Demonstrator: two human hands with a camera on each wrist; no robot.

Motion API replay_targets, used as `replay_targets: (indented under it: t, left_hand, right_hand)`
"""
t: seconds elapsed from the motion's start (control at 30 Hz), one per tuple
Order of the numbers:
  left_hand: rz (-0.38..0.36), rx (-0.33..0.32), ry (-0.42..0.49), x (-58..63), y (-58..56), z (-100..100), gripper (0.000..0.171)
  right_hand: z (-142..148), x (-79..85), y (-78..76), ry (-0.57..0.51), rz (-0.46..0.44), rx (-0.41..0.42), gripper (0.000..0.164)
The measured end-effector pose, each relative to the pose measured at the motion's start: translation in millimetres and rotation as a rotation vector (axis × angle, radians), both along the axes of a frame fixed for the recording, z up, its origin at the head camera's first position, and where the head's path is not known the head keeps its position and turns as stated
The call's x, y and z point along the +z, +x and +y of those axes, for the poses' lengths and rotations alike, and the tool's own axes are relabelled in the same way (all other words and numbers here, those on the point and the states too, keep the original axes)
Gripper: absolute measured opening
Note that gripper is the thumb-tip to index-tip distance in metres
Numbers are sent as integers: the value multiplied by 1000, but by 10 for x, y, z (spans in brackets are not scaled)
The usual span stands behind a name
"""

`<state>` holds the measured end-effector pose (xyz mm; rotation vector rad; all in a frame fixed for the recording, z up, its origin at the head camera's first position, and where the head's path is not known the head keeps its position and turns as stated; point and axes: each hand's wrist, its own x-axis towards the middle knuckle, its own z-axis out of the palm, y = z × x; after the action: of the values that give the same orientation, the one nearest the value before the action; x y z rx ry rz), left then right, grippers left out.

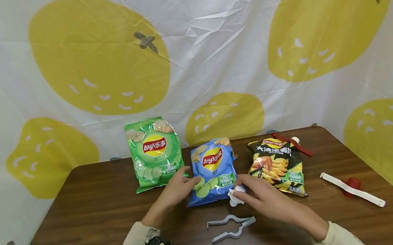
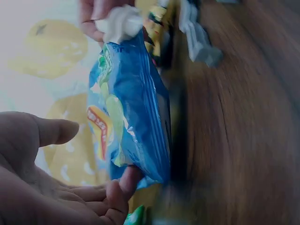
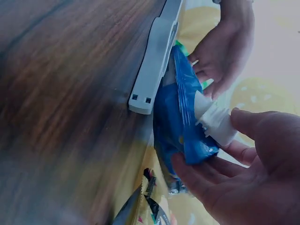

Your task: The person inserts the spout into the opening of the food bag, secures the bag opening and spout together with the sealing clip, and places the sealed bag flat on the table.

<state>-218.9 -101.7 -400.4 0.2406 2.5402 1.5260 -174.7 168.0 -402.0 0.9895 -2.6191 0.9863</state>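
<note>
A blue Lay's chip bag (image 1: 211, 169) stands tilted back in the middle of the table, between both hands. My left hand (image 1: 179, 186) is at its left side. In the left wrist view fingertips touch the bag's edge, while the left thumb (image 2: 61, 131) stands apart from it. With thumb and fingers my right hand (image 1: 267, 197) pinches a small white plastic spout piece (image 3: 218, 123) by the bag's lower right corner. The right fingers also reach along the bag's side. In front of the bag lies a grey bag clip (image 1: 232, 227), spread apart.
A green Lay's bag (image 1: 156, 154) stands at the back left. To the right, a black chip bag (image 1: 276, 166) has a red clip (image 1: 292, 143) with a white cap at its top. Farther right lies a white clip (image 1: 351, 190) with a red cap (image 1: 352, 186). A patterned curtain hangs behind the table.
</note>
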Motion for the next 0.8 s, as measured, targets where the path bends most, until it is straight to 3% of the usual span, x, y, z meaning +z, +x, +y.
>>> replay_targets:
  t: [0.2,0.4,0.47,0.57,0.67,0.8]
  left_hand:
    - [-254,4,332,-23,-70,-44,75]
    - [-326,-40,513,-78,-135,-80,57]
    - [-293,-25,540,-73,-148,-90,49]
    - [-180,-11,540,-35,-139,-87,41]
    - [-37,-60,438,22,-100,-63,37]
    - [133,-142,227,110,-21,-42,33]
  right_hand:
    - [9,54,57,43,105,-3,11]
    - [22,143,92,77,208,54,15]
    - [35,161,87,97,212,74,15]
    - [59,177,65,116,168,105,14]
    - [91,194,42,126,121,119,11]
    - [157,265,31,110,62,130,11]
